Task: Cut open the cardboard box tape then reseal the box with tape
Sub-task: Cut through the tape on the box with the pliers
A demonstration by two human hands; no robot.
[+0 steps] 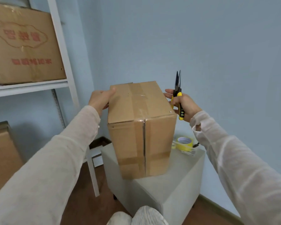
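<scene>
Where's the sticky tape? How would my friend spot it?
Find the grey stool in the middle, where the tall cardboard box stands. On the stool's far right corner, beside the box, lies the tape roll. It is the only yellow ring there.

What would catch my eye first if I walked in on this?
The taped cardboard box standing on a grey stool in the middle, with the left hand against its upper left side. Next, the yellow-handled cutters gripped in the right hand beside the box's upper right edge, tips pointing up. A yellow tape roll lies on the stool behind the box, to the right.
</scene>
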